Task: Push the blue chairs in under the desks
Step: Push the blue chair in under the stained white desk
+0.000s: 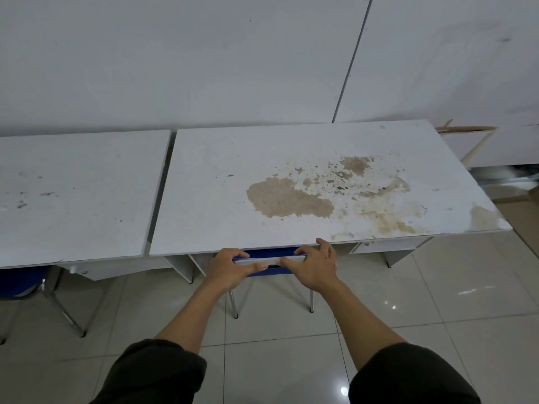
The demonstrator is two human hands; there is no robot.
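Fingers [239,254] of both hands clasp the blue chair's [269,253] backrest, tucked under the stained desk [291,185].

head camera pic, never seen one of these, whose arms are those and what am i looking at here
This is one picture from a camera worn on a person's head, looking forward and down, so the two bare arms are the wearer's own. No robot is involved. The left hand and right hand both grip the pale top edge of a blue chair's backrest, whose seat is already mostly under the stained white desk. Nothing lies on that desk; the brown patches are worn surface. A second white desk stands beside it on the left, with another blue chair partly under it.
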